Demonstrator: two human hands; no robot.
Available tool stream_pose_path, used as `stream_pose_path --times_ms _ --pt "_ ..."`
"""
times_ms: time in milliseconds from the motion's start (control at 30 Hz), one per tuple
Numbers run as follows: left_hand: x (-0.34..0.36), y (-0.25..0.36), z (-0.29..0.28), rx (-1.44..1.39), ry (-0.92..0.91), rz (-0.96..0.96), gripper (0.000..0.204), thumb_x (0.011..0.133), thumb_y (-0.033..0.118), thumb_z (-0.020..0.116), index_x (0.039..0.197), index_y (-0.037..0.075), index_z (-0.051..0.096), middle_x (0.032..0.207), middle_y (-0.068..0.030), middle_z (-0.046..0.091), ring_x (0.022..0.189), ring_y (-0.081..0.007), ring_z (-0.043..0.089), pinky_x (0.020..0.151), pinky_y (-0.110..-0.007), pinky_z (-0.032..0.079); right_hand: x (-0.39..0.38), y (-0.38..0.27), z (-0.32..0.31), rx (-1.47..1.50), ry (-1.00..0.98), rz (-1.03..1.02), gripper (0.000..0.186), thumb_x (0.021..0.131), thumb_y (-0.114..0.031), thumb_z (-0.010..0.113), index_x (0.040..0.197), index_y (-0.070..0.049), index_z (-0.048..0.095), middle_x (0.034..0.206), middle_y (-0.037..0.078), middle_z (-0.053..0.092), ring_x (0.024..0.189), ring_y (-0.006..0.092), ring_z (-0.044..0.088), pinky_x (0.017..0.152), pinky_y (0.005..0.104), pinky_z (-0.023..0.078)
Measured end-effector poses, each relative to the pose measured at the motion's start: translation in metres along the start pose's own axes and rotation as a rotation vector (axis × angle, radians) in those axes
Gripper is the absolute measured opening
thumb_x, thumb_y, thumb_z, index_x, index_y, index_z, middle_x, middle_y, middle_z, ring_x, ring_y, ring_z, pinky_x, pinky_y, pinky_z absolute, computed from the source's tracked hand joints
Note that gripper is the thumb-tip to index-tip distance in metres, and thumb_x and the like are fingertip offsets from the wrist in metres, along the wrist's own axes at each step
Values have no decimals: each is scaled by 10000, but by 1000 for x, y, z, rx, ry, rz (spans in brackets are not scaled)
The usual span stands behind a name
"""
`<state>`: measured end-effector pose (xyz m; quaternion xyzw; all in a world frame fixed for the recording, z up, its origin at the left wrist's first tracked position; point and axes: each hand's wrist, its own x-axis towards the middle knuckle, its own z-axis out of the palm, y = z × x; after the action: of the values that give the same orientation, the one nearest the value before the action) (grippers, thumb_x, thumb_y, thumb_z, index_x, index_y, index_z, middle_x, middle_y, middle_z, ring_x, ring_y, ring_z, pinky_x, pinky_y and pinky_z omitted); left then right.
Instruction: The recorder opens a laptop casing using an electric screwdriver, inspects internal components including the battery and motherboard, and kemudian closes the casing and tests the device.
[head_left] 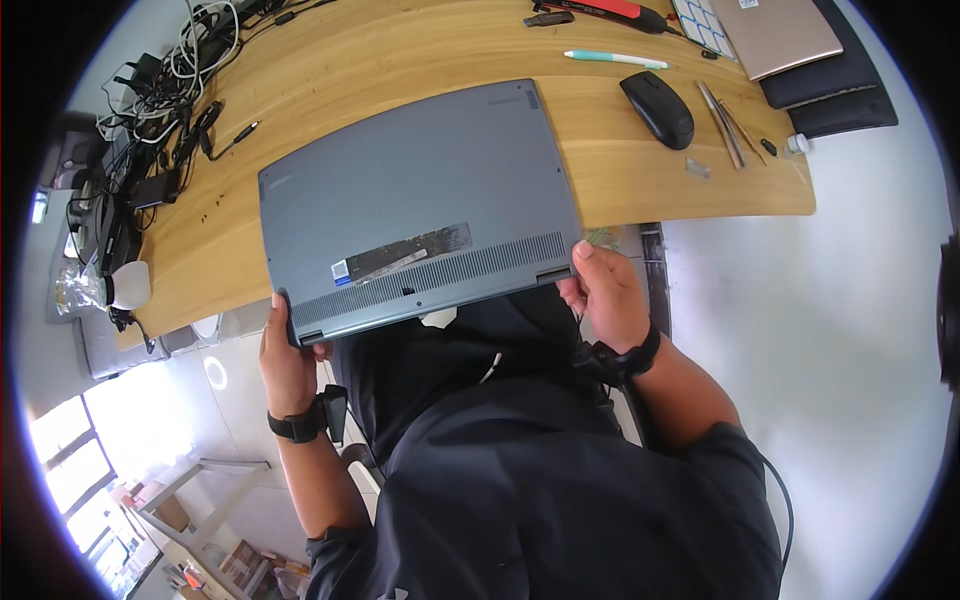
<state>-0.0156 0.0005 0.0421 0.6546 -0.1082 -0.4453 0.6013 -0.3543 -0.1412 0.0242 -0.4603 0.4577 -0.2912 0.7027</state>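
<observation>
A closed grey laptop [410,170] lies bottom side up, its long vent strip and two hinges toward me. Its far part is over the wooden table, while the hinge edge juts past the front edge above my lap. My left hand [288,365] grips the near left corner, thumb on the upturned base and fingers curled beneath. At the near right corner my right hand [608,295] holds it the same way, the fingertips partly hidden under it. A worn dark label strip and a small blue-and-white sticker mark the base.
Right of the laptop on the table [700,195] are a black mouse [658,110], a teal-and-white pen [615,59], tweezers [722,125] and a red-and-black tool [615,12]. A rose-gold device [785,35] rests on a black case at the far right. Tangled cables [165,100] crowd the left side.
</observation>
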Motion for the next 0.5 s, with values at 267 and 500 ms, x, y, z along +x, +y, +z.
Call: stream_pose_path --times_ms 267,500 --pt "15 9 7 272 169 22 474 1059 488 439 1004 60 636 702 -43 621 497 -125 526 430 -254 364 4 6 -6 35 -7 26 468 1040 -423 518 731 -74 564 672 30 622 572 62 518 526 213 407" --pt "8 3 -7 219 -12 31 490 1059 485 444 906 65 645 659 -8 587 471 -96 480 415 -245 335 5 10 -14 107 -2 71 416 1023 -377 532 750 -67 579 648 40 609 551 86 522 516 233 413"
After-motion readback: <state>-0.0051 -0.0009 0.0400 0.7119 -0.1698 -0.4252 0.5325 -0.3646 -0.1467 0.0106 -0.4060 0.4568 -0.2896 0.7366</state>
